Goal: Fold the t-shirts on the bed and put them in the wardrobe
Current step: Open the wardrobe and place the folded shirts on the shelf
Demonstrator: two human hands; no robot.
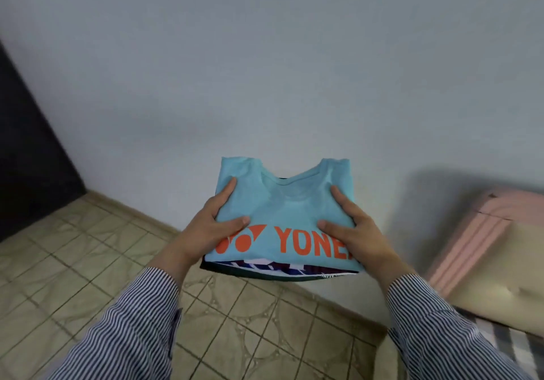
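At frame centre, the left hand (213,226) and right hand (353,229) grip a stack of folded t-shirts, light-blue one with orange lettering (284,211) on top, thumbs pressing above.

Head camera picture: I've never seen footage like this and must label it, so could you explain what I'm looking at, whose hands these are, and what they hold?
There is no machine here. A person wears a wide-angle camera on the head, so the single picture looks forward and down at their own arms in striped sleeves.

The left hand and the right hand carry a small stack of folded t-shirts. Thumbs lie on top, and the other fingers go under the sides. The top one is a light blue t-shirt with orange lettering. Below it, the edge of a darker patterned garment shows.

The stack is held in the air, above a tiled floor and in front of a plain wall. At the right edge are a pink and cream cushion or mattress and some striped fabric. A dark panel stands at the left; whether it is the wardrobe I cannot tell.
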